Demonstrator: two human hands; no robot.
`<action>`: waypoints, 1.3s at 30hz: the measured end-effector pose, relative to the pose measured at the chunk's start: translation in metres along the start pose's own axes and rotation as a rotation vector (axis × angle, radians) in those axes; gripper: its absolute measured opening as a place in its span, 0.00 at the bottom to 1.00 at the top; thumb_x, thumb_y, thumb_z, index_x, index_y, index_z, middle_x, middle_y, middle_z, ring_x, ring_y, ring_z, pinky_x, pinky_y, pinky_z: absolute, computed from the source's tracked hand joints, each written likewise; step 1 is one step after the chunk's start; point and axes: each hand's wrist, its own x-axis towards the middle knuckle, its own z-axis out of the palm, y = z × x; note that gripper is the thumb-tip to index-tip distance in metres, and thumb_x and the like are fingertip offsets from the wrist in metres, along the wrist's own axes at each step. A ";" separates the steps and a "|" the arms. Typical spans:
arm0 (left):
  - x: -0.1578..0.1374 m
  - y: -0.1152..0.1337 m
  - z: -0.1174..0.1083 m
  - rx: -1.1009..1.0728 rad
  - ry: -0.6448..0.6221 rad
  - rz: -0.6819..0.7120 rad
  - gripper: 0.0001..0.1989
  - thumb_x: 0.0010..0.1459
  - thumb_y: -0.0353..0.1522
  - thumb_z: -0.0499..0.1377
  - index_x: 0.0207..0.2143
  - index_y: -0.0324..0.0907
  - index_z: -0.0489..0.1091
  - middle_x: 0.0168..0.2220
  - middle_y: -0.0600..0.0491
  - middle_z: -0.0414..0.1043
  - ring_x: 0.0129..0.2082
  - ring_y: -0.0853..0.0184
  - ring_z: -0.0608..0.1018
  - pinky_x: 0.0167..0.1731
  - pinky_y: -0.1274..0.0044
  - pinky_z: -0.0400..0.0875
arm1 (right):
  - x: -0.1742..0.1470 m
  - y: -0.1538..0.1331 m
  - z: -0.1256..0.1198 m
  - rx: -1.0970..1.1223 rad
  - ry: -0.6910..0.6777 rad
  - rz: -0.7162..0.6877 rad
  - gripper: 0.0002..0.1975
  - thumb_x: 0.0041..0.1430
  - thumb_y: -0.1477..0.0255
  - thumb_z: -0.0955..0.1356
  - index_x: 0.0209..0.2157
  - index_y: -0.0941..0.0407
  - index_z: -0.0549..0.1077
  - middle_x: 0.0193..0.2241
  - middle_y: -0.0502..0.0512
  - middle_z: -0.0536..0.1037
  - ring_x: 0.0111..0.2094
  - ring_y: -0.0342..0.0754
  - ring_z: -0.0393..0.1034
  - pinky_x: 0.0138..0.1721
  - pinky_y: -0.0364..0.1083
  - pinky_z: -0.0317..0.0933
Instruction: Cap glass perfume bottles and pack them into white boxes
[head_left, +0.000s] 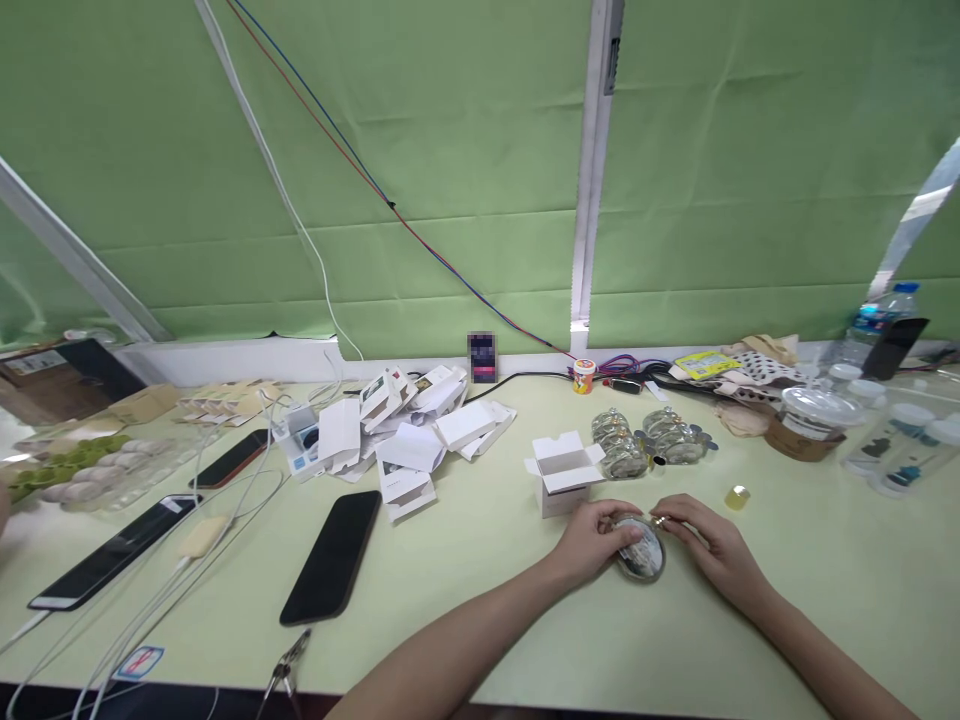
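My left hand [592,542] is closed around a flat, round glass bottle [643,556] that looks like a perfume bottle, thumb across its face. Tilted above the table, the bottle points its small gold-coloured neck to the upper right. At that neck, my right hand [709,545] pinches with thumb and fingertips; what lies between them is mostly hidden. A gold cap [738,497] lies on the table beyond the right hand. Just behind the left hand stands an open white box [564,480]. Several similar round bottles [619,445] sit in two rows farther back.
Left of the box is a heap of flattened white cartons [409,445]. Phones [331,560], charging cables and keys [287,662] occupy the left side. Plastic jars [904,450], a lidded tub [806,425] and cloth bags are at right. A small orange tub [583,377] stands near the wall.
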 end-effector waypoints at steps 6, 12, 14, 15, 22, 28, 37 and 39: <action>0.001 -0.001 -0.001 0.013 -0.006 0.011 0.23 0.46 0.42 0.67 0.43 0.38 0.75 0.36 0.48 0.76 0.33 0.65 0.73 0.36 0.74 0.66 | 0.000 -0.001 0.001 -0.005 -0.030 0.097 0.11 0.65 0.68 0.60 0.35 0.53 0.73 0.28 0.53 0.76 0.26 0.47 0.71 0.29 0.45 0.66; 0.000 0.002 0.001 -0.019 0.014 0.012 0.25 0.45 0.43 0.67 0.43 0.37 0.75 0.36 0.47 0.76 0.34 0.63 0.75 0.37 0.74 0.67 | 0.001 0.003 0.000 0.006 0.001 0.130 0.15 0.65 0.66 0.59 0.47 0.52 0.72 0.35 0.56 0.79 0.34 0.49 0.75 0.35 0.46 0.69; 0.000 0.003 0.001 -0.030 0.018 0.011 0.26 0.45 0.44 0.67 0.43 0.37 0.75 0.37 0.47 0.76 0.35 0.63 0.75 0.38 0.74 0.67 | 0.002 0.002 -0.001 -0.002 0.027 0.103 0.15 0.64 0.67 0.60 0.48 0.50 0.72 0.44 0.57 0.77 0.44 0.52 0.72 0.42 0.48 0.68; 0.000 0.003 0.001 -0.032 0.017 0.011 0.26 0.45 0.44 0.67 0.43 0.37 0.75 0.37 0.47 0.76 0.35 0.63 0.75 0.38 0.74 0.67 | 0.002 0.002 -0.002 -0.001 0.037 0.089 0.14 0.64 0.67 0.60 0.47 0.50 0.72 0.45 0.57 0.76 0.46 0.52 0.71 0.44 0.49 0.68; 0.000 0.002 -0.001 -0.001 -0.002 0.002 0.25 0.45 0.44 0.67 0.43 0.38 0.75 0.37 0.48 0.76 0.35 0.63 0.75 0.38 0.73 0.67 | 0.004 0.000 -0.002 0.053 0.032 0.101 0.11 0.63 0.66 0.62 0.33 0.53 0.74 0.30 0.55 0.77 0.32 0.50 0.73 0.33 0.46 0.67; -0.001 0.007 0.000 -0.004 -0.003 0.010 0.24 0.45 0.44 0.67 0.41 0.37 0.76 0.35 0.48 0.76 0.34 0.63 0.75 0.36 0.74 0.67 | 0.004 0.002 0.002 0.068 -0.021 0.222 0.13 0.63 0.64 0.61 0.31 0.54 0.74 0.22 0.49 0.73 0.19 0.44 0.67 0.24 0.43 0.64; -0.001 0.007 0.000 -0.020 -0.014 0.014 0.24 0.45 0.43 0.67 0.41 0.38 0.76 0.36 0.48 0.76 0.34 0.63 0.75 0.37 0.74 0.67 | 0.002 0.003 0.001 0.063 -0.025 0.200 0.14 0.63 0.64 0.61 0.33 0.53 0.76 0.20 0.49 0.72 0.19 0.45 0.67 0.24 0.43 0.65; 0.000 0.006 0.000 -0.029 -0.008 0.018 0.24 0.45 0.43 0.67 0.42 0.38 0.75 0.37 0.48 0.76 0.36 0.63 0.75 0.38 0.73 0.67 | 0.002 0.004 0.001 0.072 -0.018 0.152 0.14 0.63 0.65 0.61 0.40 0.52 0.76 0.26 0.52 0.76 0.25 0.47 0.72 0.30 0.45 0.67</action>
